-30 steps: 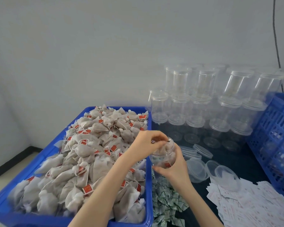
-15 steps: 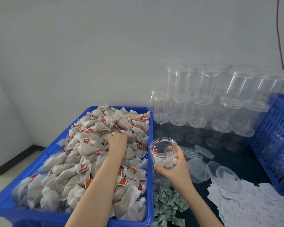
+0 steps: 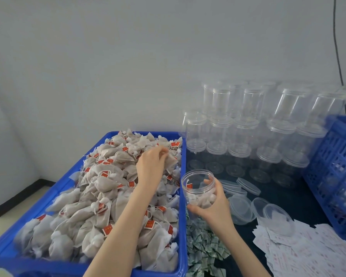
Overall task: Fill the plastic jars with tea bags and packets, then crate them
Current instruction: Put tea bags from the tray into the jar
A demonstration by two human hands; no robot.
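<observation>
jar (image 3: 198,188) held in right grip (image 3: 214,204), beside tea bags (image 3: 100,196).

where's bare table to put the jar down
Bare dark table lies between the loose lids, the stacked empty jars and the blue crate. Nearer, packets and paper slips crowd it.

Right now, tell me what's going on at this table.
A person is packing tea bags into clear plastic jars. The right hand holds an open jar tilted toward the blue bin; a few tea bags already lie in it. The left hand is in the bin, pinching a tea bag out of the heap. Stacks of empty lidded jars stand behind, loose lids and green packets lie nearby, and a blue crate sits at the right edge.
</observation>
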